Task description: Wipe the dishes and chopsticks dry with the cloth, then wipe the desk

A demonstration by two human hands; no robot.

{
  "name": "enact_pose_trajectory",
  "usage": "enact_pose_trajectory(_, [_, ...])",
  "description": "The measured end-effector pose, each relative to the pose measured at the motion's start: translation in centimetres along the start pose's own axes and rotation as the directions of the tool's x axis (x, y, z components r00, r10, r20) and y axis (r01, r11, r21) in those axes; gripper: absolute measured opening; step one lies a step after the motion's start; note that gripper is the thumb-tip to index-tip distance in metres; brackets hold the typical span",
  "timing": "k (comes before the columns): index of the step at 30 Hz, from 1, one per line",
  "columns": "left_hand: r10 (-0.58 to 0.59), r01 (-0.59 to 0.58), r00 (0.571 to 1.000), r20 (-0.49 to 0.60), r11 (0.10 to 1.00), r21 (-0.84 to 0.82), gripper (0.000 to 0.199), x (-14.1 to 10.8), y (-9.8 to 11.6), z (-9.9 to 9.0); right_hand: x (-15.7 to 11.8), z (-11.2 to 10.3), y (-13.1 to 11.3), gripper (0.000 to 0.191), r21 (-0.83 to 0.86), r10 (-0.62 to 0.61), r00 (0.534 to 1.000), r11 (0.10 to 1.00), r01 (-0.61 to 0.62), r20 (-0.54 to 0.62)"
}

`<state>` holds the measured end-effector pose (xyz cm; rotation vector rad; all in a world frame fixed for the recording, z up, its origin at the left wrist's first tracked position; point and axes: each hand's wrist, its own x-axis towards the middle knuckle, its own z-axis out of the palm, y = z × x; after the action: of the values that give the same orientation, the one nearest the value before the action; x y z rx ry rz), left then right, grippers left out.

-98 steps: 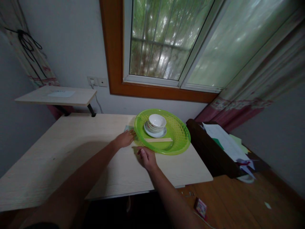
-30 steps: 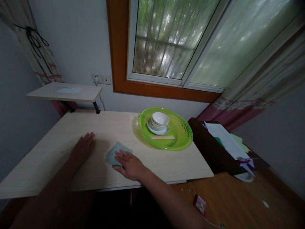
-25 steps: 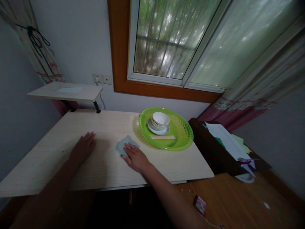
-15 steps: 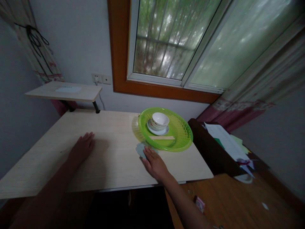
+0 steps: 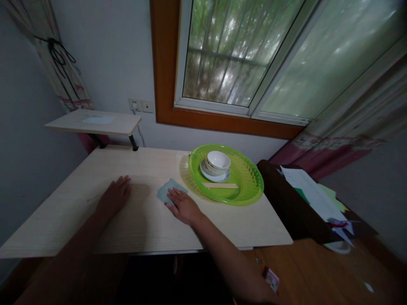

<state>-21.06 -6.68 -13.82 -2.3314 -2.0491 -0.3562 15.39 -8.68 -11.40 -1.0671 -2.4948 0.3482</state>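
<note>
My right hand [image 5: 184, 206] lies flat with its fingers stretched over a pale blue-green cloth [image 5: 164, 190], pressing it against the light wooden desk [image 5: 159, 228]. Part of the cloth is hidden under the fingers. To the left, my left hand [image 5: 113, 195] rests open on the desktop, holding nothing. Right of the cloth and a little apart from it stands a green plastic basket [image 5: 251, 197]. In it are stacked white bowls [image 5: 219, 160] on a white plate [image 5: 203, 170], with wooden chopsticks [image 5: 220, 185] lying in front of them.
A small raised shelf [image 5: 70, 123] with a paper label stands at the desk's back left. Wall sockets [image 5: 140, 105] and a window [image 5: 229, 63] are behind the desk. On the right, a dark brown piece of furniture [image 5: 286, 203] holds papers [image 5: 311, 186].
My right hand has slid left across the desk together with the cloth, away from the basket's edge. My left hand stays in place. The view has shifted slightly.
</note>
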Motion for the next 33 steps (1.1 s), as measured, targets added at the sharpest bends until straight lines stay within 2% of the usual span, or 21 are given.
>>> enact_pose_trajectory(3, [-0.001, 0.001, 1.0, 0.0, 1.0, 0.001, 0.066, 0.0, -0.1, 0.2, 1.9, -0.2, 1.5, 0.05, -0.009, 0.061, 0.998, 0.998, -0.061, -0.02])
enact_pose_trajectory(5, [0.006, -0.005, 1.0, -0.008, 1.0, 0.004, 0.065, 0.0, -0.3, 0.2, 2.1, -0.3, 2.4, 0.05, -0.003, 0.087, 0.995, 0.996, -0.088, -0.053])
enact_pose_trajectory(9, [-0.002, 0.002, 1.0, -0.025, 1.0, 0.004, 0.061, 0.1, -0.4, 0.2, 0.4, -1.0, 3.8, 0.05, 0.06, 0.092, 0.99, 0.994, -0.086, -0.107])
enact_pose_trajectory(12, [0.033, -0.033, 0.999, -0.034, 0.999, -0.012, 0.059, 0.5, 1.0, 0.3, -1.3, -2.2, 4.3, 0.05, 0.21, 0.021, 0.993, 0.978, 0.003, -0.113])
enact_pose_trajectory(15, [0.189, -0.191, 0.981, -0.048, 0.98, -0.047, 0.055, 1.4, 4.9, 0.5, -3.0, -3.5, 4.4, 0.047, 0.37, -0.017, 0.987, 0.926, 0.076, -0.16])
enact_pose_trajectory(19, [0.436, -0.438, 0.899, -0.041, 0.893, -0.107, 0.05, 2.3, 13.6, 0.8, -4.7, -4.2, 4.4, 0.042, 0.443, 0.091, 0.959, 0.896, 0.039, -0.267])
enact_pose_trajectory(22, [0.535, -0.532, 0.844, -0.018, 0.834, -0.147, 0.05, 3.0, 19.7, 1.1, -5.3, -3.9, 4.4, 0.04, 0.432, 0.146, 0.928, 0.902, 0.017, -0.342])
enact_pose_trajectory(25, [0.565, -0.552, 0.824, 0.032, 0.815, -0.173, 0.05, 4.2, 22.9, 1.7, -5.5, -3.7, 4.4, 0.036, 0.373, 0.094, 0.913, 0.925, 0.067, -0.396])
enact_pose_trajectory(27, [0.571, -0.555, 0.819, 0.058, 0.814, -0.173, 0.052, 5.4, 23.3, 2.2, -5.6, -3.8, 4.3, 0.034, 0.33, 0.05, 0.909, 0.939, 0.099, -0.413])
enact_pose_trajectory(29, [0.555, -0.539, 0.829, 0.071, 0.827, -0.162, 0.052, 6.7, 22.4, 2.6, -5.6, -4.0, 4.2, 0.033, 0.299, 0.03, 0.907, 0.948, 0.107, -0.419])
enact_pose_trajectory(33, [0.451, -0.442, 0.887, 0.095, 0.891, -0.104, 0.052, 8.8, 18.3, 2.8, -5.6, -4.1, 4.2, 0.033, 0.272, 0.029, 0.912, 0.958, 0.093, -0.41])
